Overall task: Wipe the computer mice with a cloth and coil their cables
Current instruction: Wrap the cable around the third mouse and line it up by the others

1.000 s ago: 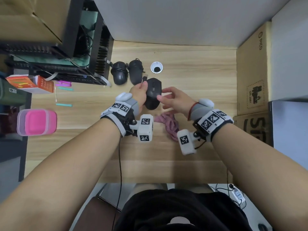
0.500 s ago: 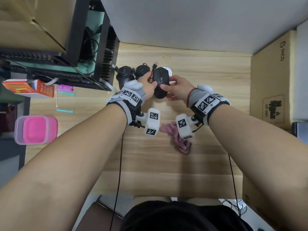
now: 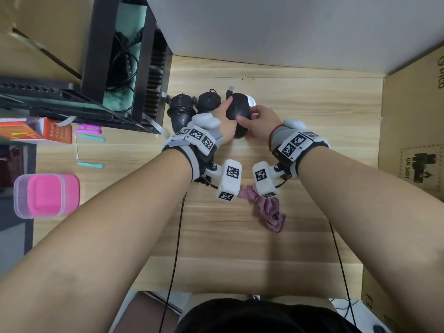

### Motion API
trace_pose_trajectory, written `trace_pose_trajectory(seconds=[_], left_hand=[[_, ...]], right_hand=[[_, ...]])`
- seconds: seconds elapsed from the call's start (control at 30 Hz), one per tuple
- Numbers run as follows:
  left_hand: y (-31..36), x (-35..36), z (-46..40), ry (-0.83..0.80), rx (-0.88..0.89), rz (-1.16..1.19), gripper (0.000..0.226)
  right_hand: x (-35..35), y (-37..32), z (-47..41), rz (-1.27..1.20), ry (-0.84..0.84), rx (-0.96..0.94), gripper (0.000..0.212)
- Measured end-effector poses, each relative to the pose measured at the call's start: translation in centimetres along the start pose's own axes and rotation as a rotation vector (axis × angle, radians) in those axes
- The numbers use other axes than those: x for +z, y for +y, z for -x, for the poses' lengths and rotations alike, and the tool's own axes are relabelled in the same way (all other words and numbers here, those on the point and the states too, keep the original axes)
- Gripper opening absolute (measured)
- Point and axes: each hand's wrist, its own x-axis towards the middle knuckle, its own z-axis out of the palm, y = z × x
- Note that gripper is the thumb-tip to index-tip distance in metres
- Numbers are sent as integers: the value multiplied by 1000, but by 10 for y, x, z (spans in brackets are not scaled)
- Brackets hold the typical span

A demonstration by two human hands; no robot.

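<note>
both hands up at the far edge of the counter [image 3: 300, 111], closed around one black mouse [image 3: 237, 109]. left hand [image 3: 224, 121] gripping its left flank, one finger stretched along the side toward the front. right hand [image 3: 260, 121] pinching the right flank, thumb laid across the rear hump, other fingers curled over the far side. mouse sitting over a white round grommet [image 3: 251, 100] in the wood, touching the counter or just above it: cannot tell which. silver usb plug [image 3: 230, 89] poking out just beyond the mouse's nose.

two more black mice lined up to the left along the same far edge: middle mouse [image 3: 209, 100] just beside the held one, leftmost mouse [image 3: 181, 111] next to it and close to the black rack [image 3: 125, 68] at the far-left corner. cables bunched at their noses, too small to tell how tidy.

pink cloth [image 3: 270, 207] crumpled near the middle of the counter, well apart from the mice, partly under the white tracker blocks worn at the wrists, not touched by either hand.

along the left edge: pink lidded box [image 3: 45, 194], two teal sticks [image 3: 91, 138], orange carton [image 3: 55, 133]. brown cardboard box [image 3: 413, 140] standing against the right edge.
</note>
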Motion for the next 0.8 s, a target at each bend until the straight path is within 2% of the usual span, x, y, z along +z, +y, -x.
trace_pose_trajectory(seconds=[0.17,0.43,0.57,0.8], left_hand=[[-3,-3,-4,52,-5,-3,65],[-15,-12,-18,95,-5,-28,60],[-18,-13,-23,82,-20,-55,58],[-21,-28,-31,-34,-10,-182,58]], right_hand=[[5,-2,-4,88,52,-53,52],[12,-3,-8,47,11,-38,47],[11,-4,-5,-18,-11,13,41],[10,-5,0,0,16,7,56]])
